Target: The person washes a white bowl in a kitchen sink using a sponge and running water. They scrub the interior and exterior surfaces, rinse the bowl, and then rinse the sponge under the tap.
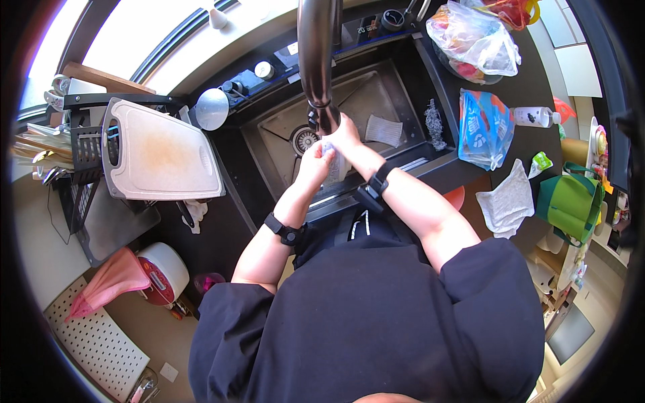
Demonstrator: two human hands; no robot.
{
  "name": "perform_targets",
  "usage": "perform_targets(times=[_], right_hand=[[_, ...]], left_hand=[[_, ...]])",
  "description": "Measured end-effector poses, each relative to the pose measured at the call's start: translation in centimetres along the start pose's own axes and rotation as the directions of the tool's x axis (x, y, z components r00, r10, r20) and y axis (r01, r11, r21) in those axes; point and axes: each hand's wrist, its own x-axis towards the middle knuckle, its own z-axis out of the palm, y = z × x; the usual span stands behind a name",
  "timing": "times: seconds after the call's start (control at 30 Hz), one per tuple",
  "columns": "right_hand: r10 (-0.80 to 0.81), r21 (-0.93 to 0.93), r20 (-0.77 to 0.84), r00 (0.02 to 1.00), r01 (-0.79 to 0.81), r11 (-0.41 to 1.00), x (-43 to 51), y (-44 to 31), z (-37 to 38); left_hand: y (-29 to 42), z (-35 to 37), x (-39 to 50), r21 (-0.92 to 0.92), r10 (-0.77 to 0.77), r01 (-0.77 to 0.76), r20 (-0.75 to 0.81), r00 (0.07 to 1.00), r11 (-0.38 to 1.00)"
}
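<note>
Over the dark sink (262,171), my left hand (313,165) pinches a small translucent plastic piece (338,169), perhaps a bag, that hangs below the fingers. A pale purple patch shows at the fingertips. My right hand (345,135) meets it from the right, directly under the metal faucet (316,60). Its fingers are partly hidden, so whether they grip the plastic or the spray head cannot be told. Behind my hands lie the round drain strainer (304,141) and a whitish ribbed cloth or pad (384,131) on the sink floor.
Left of the sink, a cutting board (164,151) leans on a black dish rack (85,136). On the right counter are bagged produce (473,43), a blue printed bag (485,128), a bottle (534,117), a grey cloth (506,201) and a green bag (569,204). A scouring mesh (433,126) lies along the sink's right side.
</note>
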Motion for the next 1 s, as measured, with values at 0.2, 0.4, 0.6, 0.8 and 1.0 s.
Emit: perform_targets(times=[0.2,0.4,0.6,0.8,1.0], right_hand=[[-0.031,-0.093,0.117,0.993,0.042,0.995,0.0,-0.4,-0.8],[0.033,-0.108,-0.008,0.999,-0.033,0.994,0.2,-1.3,-1.3],[-0.136,-0.107,0.082,0.987,0.144,0.984,-1.4,-0.9,-1.8],[-0.492,-0.321,-0.064,0.868,0.449,0.834,-4.0,1.4,-1.5],[-0.177,-0.064,-0.174,0.969,0.168,0.984,-2.7,5.0,1.0]], left_hand=[[0.1,0.1,0.4,-0.023,-0.012,0.012,-0.013,1.000,1.000],[0.6,0.8,0.7,-0.193,-0.047,0.033,-0.068,0.997,0.981],[0.7,1.7,3.1,-0.465,-0.200,0.145,-0.071,0.977,0.874],[-0.1,1.3,5.3,-0.867,-0.267,-0.061,-0.218,0.939,0.494],[1.2,-1.8,2.1,-0.891,-0.332,-0.177,-0.331,0.883,0.417]])
